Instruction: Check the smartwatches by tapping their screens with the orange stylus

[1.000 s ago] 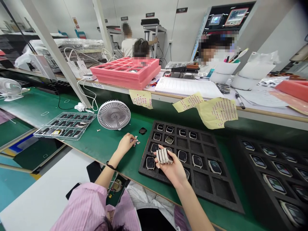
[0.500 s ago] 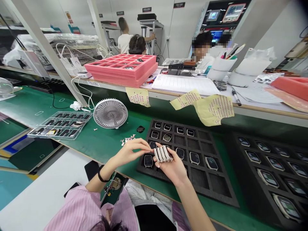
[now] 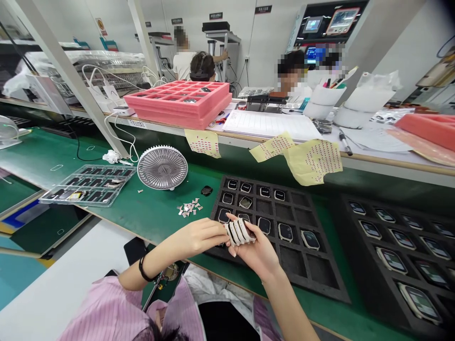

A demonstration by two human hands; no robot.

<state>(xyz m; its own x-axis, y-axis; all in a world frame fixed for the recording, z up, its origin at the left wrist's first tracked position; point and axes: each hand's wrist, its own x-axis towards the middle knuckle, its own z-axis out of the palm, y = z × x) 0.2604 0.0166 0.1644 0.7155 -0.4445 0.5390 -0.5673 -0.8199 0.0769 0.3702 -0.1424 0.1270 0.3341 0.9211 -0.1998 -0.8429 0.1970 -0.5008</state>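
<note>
Head view: my right hand cradles a short row of watch cases above the front left part of the foam tray, its thumb and fingers clamped around them from the right. The row's long axis runs crosswise, from my left fingertips towards my right palm, so its left end faces my left hand directly. On that side thumb and fingers are drawn together right at the outermost case, apparently touching it; whether something thin is pinched between them I cannot tell. The loose heap of small tabs lies beyond my left knuckles, nearer that hand than the other, off the tray's left edge and well in from the front edge of the worktop. Each case looks like pale, smooth metal with rounded corners, standing on edge against its neighbour, dark slits between and a dark glossy face towards my palm. Below, the foam is matte, charcoal and thick, cut into squarish pockets, some holding watches with dark faces. My tabs look flat, light and pinkish-white, scattered at all angles; just behind them sits a black rounded piece, and farther back leans the white fan with its round ribbed grille.
</note>
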